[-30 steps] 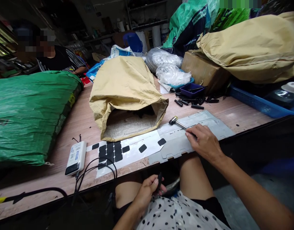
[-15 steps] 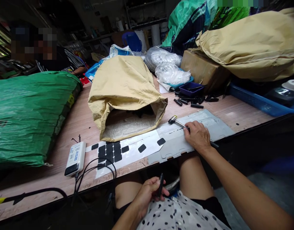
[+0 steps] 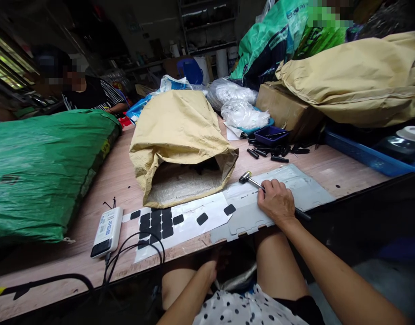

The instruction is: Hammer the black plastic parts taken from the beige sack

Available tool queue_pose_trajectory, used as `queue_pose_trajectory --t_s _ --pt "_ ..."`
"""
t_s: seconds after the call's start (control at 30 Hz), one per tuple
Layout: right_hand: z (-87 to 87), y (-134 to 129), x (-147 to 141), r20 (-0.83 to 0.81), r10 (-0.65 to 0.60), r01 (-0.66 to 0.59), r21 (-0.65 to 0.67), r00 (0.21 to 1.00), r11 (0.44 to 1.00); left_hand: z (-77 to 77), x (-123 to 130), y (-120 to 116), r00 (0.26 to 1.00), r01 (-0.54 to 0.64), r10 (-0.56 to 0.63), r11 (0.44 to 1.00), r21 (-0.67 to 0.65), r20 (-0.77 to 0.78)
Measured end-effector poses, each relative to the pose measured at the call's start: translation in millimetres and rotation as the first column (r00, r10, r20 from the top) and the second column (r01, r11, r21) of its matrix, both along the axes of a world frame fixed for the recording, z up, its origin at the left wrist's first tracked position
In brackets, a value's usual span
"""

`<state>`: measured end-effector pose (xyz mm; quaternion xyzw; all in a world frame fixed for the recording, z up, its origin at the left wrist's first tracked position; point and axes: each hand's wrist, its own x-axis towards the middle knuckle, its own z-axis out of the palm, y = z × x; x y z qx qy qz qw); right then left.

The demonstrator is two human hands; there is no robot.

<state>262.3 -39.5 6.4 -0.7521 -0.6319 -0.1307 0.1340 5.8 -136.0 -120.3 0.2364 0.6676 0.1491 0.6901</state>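
Observation:
My right hand (image 3: pixel 278 201) is wrapped round the handle of a small hammer (image 3: pixel 255 183), which rests on a grey board (image 3: pixel 305 185) at the table's front edge. The hammer's head points to the upper left. Between my knees, below the table edge, my left hand (image 3: pixel 218 264) is in dark shadow; its fingers and anything in them cannot be made out. Left of the board, a white sheet (image 3: pixel 190 230) bears several black rounded squares (image 3: pixel 155 223). Behind the sheet lies a tan sack (image 3: pixel 180 126), its open mouth facing me.
A white power bank (image 3: pixel 108 230) with black cables and a green sack (image 3: pixel 41 167) are on the left. Black parts (image 3: pixel 279 159) lie near a purple tray (image 3: pixel 271 135). A blue tray (image 3: pixel 359 153) is on the right. Another person (image 3: pixel 92 92) sits back left.
My left hand has moved forward into the shadow under the table edge, and the black part it held no longer shows. The view has tilted up slightly. My right hand stays on the hammer.

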Motion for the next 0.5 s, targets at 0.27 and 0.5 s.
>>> queue_pose_trajectory --t_s 0.27,0.5 --pt "-2.6 -0.2 -1.3 0.030 0.003 -0.004 0.016 1.000 1.000 144.3 3.9 15.2 0.651 0.620 -0.711 0.700 0.353 0.266" --pt "-1.3 1.0 -1.0 0.010 0.005 -0.005 0.011 1.000 1.000 178.9 -4.1 194.7 0.864 0.220 0.235 0.619 0.754 -0.445"
